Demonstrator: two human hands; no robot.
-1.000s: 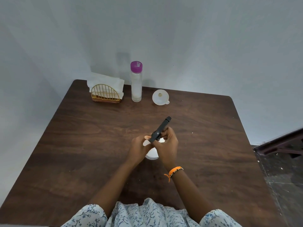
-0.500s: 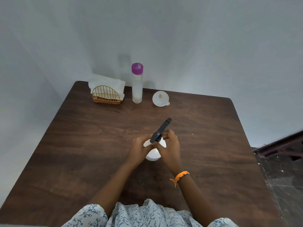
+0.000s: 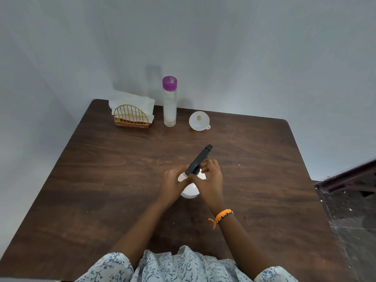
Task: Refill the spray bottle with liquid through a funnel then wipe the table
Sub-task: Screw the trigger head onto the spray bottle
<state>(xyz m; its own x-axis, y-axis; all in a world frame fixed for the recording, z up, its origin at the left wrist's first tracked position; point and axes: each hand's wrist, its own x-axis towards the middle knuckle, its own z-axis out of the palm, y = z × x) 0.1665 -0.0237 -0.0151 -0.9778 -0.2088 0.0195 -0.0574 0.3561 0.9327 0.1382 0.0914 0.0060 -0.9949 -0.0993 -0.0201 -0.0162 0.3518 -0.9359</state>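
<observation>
Floral sleeves (image 3: 109, 267), orange wristband (image 3: 222, 215)

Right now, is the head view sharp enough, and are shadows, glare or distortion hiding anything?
Head view: sharp, evenly lit, no glare; the tall bottle casts a soft shadow on the wall; wide-angle bend curves the table edges; both hands, left hand and right hand, hide most of the spray bottle.

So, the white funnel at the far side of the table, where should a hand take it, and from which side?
Probably at the rim. The funnel lies with its wide mouth turned up toward the camera and a small tab on its near right edge. Come from above and the right, pinching the rim by that tab; the tall bottle stands close on its left, so that side is more crowded.
</observation>
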